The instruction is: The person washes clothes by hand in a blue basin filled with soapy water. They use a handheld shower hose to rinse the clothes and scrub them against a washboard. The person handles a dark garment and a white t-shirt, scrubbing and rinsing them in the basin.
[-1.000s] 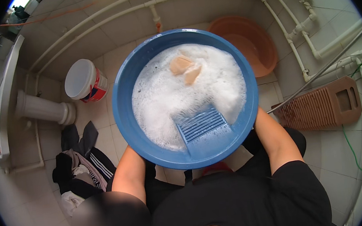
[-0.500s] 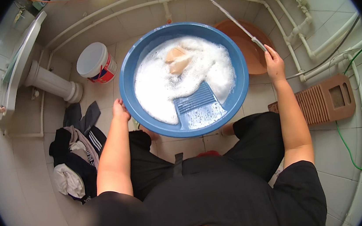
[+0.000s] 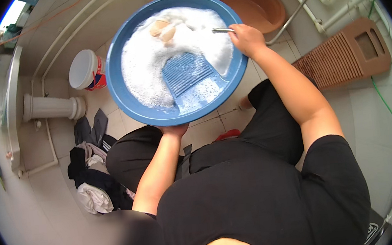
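Observation:
A large blue basin (image 3: pixel 122 101) with a ribbed washboard (image 3: pixel 189 71) built into its near side is in front of me, full of white suds (image 3: pixel 197 38). A beige cloth (image 3: pixel 162 29) pokes out of the foam. My left hand (image 3: pixel 174 130) holds the basin under its near rim, with the fingers hidden beneath it. My right hand (image 3: pixel 248 40) is closed round a hose with a metal nozzle (image 3: pixel 222 30), at the basin's right rim. The nozzle points left over the suds, and the grey hose (image 3: pixel 296 12) trails away to the upper right.
An orange-brown basin (image 3: pixel 268 12) lies behind on the right. A brown washboard (image 3: pixel 337 59) is by my right knee. At left are a white bucket (image 3: pixel 84 69), a white sink pedestal (image 3: pixel 56 107) and piled clothes (image 3: pixel 98 180). Pipes (image 3: pixel 66 43) follow the walls.
My left hand has moved from the basin's left rim to beneath its near rim. My right hand has brought the nozzle left, over the basin. The view has turned slightly.

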